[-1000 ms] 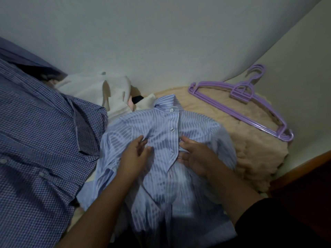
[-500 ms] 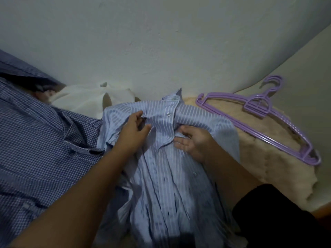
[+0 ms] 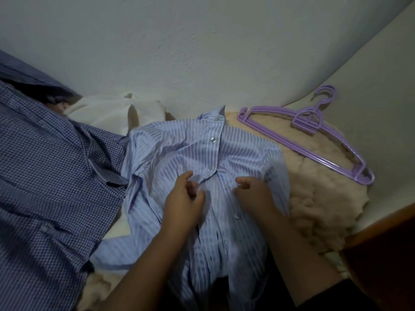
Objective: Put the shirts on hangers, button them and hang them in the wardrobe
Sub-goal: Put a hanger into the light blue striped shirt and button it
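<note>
A striped shirt (image 3: pixel 179 167) lies front-up on a fleece blanket (image 3: pixel 318 198), collar toward the wall, its length running back to the person. The left hand (image 3: pixel 183 203) pinches the placket at mid-chest; the right hand (image 3: pixel 253 194), fingers curled, grips the opposite front edge. Purple hangers (image 3: pixel 314 135) lie right of the shirt, a checked shirt (image 3: pixel 49 176) left.
</note>
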{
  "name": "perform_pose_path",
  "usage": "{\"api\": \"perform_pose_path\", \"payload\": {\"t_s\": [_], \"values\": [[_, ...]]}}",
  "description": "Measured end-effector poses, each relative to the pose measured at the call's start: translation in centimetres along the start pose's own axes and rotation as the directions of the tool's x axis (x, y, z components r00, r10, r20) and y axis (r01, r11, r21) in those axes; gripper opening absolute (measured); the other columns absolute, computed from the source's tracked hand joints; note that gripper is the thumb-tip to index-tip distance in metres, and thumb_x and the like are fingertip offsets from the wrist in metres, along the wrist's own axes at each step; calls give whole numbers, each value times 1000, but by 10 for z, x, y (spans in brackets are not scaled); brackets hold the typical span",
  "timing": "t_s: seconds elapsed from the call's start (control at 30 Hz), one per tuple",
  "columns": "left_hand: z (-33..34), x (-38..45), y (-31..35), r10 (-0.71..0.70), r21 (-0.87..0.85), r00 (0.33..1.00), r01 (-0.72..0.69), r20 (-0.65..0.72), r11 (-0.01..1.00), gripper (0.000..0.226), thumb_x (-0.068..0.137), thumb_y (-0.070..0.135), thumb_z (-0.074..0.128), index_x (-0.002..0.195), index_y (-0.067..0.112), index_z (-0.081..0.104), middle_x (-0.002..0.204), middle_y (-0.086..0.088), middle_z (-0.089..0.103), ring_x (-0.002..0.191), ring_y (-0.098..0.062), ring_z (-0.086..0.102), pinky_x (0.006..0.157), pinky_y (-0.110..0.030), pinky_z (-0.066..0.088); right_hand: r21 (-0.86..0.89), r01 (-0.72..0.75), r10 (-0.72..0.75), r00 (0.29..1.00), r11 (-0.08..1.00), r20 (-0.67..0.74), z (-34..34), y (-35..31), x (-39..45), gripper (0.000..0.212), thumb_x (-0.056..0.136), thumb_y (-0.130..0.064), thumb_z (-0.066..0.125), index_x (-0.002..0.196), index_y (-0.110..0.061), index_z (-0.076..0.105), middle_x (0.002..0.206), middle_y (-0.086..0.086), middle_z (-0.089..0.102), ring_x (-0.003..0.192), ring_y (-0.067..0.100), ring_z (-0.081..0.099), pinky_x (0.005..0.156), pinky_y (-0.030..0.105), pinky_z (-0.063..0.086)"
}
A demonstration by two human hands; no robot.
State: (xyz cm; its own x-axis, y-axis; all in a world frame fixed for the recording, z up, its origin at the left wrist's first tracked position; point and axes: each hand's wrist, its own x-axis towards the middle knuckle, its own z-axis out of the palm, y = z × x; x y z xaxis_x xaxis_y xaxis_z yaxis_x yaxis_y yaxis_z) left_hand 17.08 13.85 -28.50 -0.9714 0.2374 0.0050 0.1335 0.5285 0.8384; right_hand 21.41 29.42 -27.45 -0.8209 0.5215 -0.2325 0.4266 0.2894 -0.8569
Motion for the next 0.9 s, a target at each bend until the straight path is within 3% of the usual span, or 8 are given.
{"api": "perform_pose_path", "payload": {"t_s": [0.07, 0.2, 0.33, 0.4, 0.5, 0.63, 0.73, 0.9], "values": [[6, 0, -5, -65, -26, 998, 65, 25, 998, 59, 89, 18, 66, 141, 19, 38, 87, 12, 55, 72, 4, 51, 60, -5, 37, -23, 22, -22, 1000, 999, -6, -1, -5, -8, 24, 87, 1, 55, 106, 14, 61, 111, 28, 63, 100, 39, 60, 85, 42, 48], [13, 7, -11, -184, -134, 983, 185, 22, 973, 68, 88, 13, 67, 145, 15, 31, 99, 2, 56, 74, -6, 54, 63, -17, 42, 13, 44, -44, 999, 999, -32, 5, -10, -17, 23, 85, -3, 61, 102, 12, 61, 102, 24, 65, 96, 35, 60, 84, 39, 48], [18, 9, -16, -205, -178, 979, 202, -1, 963, 61, 90, 13, 64, 143, 17, 34, 99, 5, 57, 83, -3, 55, 62, -13, 40, 182, 18, -20, 1000, 983, 6, 18, -12, -15, 36, 85, -12, 68, 116, -12, 50, 74, -6, 50, 67, 6, 51, 58, 12, 41], [19, 11, -18, -213, -201, 977, 211, 11, 957, 59, 90, 12, 64, 141, 19, 36, 96, 5, 58, 82, -3, 56, 62, -13, 40, 231, 12, -11, 1000, 973, -5, 28, -11, -12, 33, 85, -9, 67, 111, -15, 48, 68, -7, 48, 58, 0, 45, 48, 6, 37], [19, 13, -17, -233, -236, 972, 236, 41, 943, 56, 89, 11, 65, 138, 21, 40, 89, 1, 59, 78, -10, 59, 63, -16, 43, 296, -36, 63, 995, 955, -82, 40, -5, -3, 41, 85, -8, 67, 122, -9, 48, 66, -4, 46, 57, 4, 45, 49, 10, 36], [19, 6, -12, -248, -355, 967, 250, 51, 901, 48, 88, 9, 66, 130, 20, 45, 79, -2, 61, 66, -11, 60, 57, -18, 48, 392, -63, 118, 986, 918, -117, 46, 1, -1, 47, 82, -6, 68, 125, -10, 49, 76, -6, 50, 67, 6, 50, 65, 22, 40], [22, -5, -10, -264, -444, 963, 259, 51, 858, 48, 87, 10, 67, 129, 21, 46, 78, 2, 63, 65, -9, 60, 59, -19, 49, 442, -37, 84, 993, 896, -88, 47, 7, -8, 44, 81, -1, 68, 119, -11, 47, 72, -2, 48, 58, 3, 48, 53, 9, 41], [24, -14, -16, -301, -534, 953, 274, 38, 800, 51, 88, 13, 67, 133, 23, 46, 95, 10, 65, 71, 7, 64, 60, -8, 47, 529, 8, 67, 990, 848, -123, 49, 9, -14, 46, 82, 5, 65, 117, -14, 42, 68, 4, 49, 41, -3, 45, 45, 10, 39]]}}
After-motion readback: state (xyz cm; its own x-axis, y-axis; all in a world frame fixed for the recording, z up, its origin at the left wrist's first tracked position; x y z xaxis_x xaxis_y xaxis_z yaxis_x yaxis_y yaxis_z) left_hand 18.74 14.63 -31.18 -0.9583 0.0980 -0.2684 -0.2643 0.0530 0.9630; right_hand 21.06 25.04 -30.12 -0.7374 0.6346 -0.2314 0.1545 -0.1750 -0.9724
